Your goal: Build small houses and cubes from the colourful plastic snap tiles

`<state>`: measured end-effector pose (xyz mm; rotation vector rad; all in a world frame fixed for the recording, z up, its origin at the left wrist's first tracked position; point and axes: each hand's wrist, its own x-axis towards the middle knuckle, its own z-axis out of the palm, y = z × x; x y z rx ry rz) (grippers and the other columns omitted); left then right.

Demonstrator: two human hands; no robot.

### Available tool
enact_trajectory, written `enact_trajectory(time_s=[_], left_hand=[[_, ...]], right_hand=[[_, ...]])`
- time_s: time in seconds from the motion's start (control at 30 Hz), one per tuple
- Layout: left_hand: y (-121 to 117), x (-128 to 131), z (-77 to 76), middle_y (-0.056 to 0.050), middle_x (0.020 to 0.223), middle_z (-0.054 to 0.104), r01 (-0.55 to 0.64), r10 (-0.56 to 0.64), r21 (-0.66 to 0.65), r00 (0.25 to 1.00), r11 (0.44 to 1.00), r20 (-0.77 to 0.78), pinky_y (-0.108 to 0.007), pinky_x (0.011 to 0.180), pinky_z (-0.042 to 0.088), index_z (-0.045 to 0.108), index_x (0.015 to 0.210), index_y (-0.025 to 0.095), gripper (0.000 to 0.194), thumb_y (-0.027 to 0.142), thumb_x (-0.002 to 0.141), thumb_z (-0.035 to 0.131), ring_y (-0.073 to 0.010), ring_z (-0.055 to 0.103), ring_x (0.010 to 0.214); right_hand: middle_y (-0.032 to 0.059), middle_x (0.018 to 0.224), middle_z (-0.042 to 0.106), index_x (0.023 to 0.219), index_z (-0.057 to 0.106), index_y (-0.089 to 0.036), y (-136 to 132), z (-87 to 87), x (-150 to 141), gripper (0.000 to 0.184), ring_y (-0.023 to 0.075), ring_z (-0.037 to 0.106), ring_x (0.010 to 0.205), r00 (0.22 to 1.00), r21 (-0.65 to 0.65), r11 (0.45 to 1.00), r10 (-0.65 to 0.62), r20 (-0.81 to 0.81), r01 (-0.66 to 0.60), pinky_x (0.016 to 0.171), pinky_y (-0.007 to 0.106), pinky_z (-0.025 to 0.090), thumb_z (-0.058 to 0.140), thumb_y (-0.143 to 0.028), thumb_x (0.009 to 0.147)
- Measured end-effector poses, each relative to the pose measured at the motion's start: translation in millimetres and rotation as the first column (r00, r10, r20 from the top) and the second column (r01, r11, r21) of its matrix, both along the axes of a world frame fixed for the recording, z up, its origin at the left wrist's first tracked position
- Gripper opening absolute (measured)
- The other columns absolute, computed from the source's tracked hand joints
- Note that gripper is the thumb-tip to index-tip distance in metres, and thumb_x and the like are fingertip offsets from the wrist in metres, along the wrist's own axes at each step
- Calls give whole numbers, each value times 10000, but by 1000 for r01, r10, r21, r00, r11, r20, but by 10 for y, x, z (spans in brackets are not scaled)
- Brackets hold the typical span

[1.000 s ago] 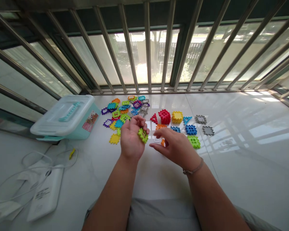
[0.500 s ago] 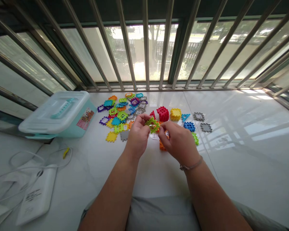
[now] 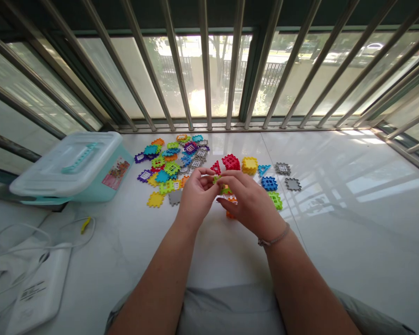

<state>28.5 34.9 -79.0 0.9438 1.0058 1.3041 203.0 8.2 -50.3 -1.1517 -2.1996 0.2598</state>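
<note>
My left hand [image 3: 197, 201] and my right hand [image 3: 248, 202] meet over the white stone surface, their fingers pinching a lime-green plastic waffle block piece [image 3: 216, 179]. Most of that piece is hidden behind my fingers. Under my right palm, a small build of orange pieces [image 3: 231, 213] and green pieces [image 3: 225, 190] shows only in part. Just beyond my hands stand a red block cube [image 3: 231, 162], a yellow block cube [image 3: 249, 165] and a red triangular piece [image 3: 215, 168]. A blue square piece [image 3: 269, 183] lies beside my right fingers.
A heap of multicoloured loose pieces [image 3: 171, 163] lies to the left. A teal storage box with a white lid [image 3: 71, 167] stands further left, and a white power bank [image 3: 38, 293] with cables lies at front left. Metal window bars [image 3: 206, 70] run along the back.
My hands have closed in on each other, and the lime-green piece now sits mostly hidden between my fingers. The whole scene has shifted slightly left in view.
</note>
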Motion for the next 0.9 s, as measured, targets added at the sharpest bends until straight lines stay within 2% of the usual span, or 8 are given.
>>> enact_trajectory(time_s=[0.2,0.4,0.53,0.6,0.7,0.77,0.8,0.9], left_hand=[[-34,18,30,-21,896,776,-6,14,65,992,998,-126,-269,704,590,659,1043,228,436,300,766,988,-180,747,797],[-36,28,25,-30,935,760,-1,28,128,977,992,-210,-274,730,596,663,1013,225,402,311,781,979,-180,738,837],[-25,-64,23,-49,1037,771,-79,179,256,901,963,-395,-290,774,589,694,1062,242,243,359,926,858,-199,736,942],[4,-140,2,-40,1019,769,-149,290,317,837,937,-464,-284,760,566,708,1051,251,175,368,968,809,-192,720,912],[73,-239,-68,-38,975,774,-234,380,333,780,914,-496,-277,735,538,719,1019,250,123,358,987,769,-191,712,875],[121,-273,-125,-44,970,781,-271,391,303,788,914,-475,-278,731,536,721,1018,244,120,354,984,757,-196,715,877],[141,-282,-151,-46,968,781,-283,388,284,803,916,-452,-277,728,536,721,1017,242,125,355,978,757,-197,715,877],[176,-288,-196,-45,951,773,-294,373,246,837,924,-400,-275,719,531,719,1013,236,143,365,968,762,-194,707,861]], right_hand=[[156,1458,697,1344,662,-253,-12,24,23,343,345,703,1351,996,0,996,-86,-6,86,1032,480,640,737,-189,1015],[125,1293,762,1219,659,-232,-39,46,-38,254,327,751,1186,987,-18,990,-140,77,142,911,418,617,725,-165,983],[116,1275,763,1232,633,-237,-47,104,112,260,317,737,1120,959,17,965,-261,107,261,862,400,576,706,-216,984],[138,1253,764,1276,620,-225,-49,133,313,324,347,712,1133,910,23,922,-386,153,387,931,429,558,710,-224,965],[172,1238,769,1305,624,-197,-52,138,664,405,408,674,1157,762,-68,814,-507,404,577,964,467,530,743,-249,921],[169,1159,777,1331,621,-198,-53,110,831,462,425,667,1170,658,-152,714,-512,552,683,908,447,521,757,-259,893],[164,1137,776,1341,617,-203,-52,90,880,480,421,665,1183,634,-184,683,-495,595,706,889,429,515,755,-248,884],[158,1147,778,1335,616,-207,-45,34,901,481,391,670,1199,642,-259,671,-415,645,694,876,394,506,743,-206,871]])
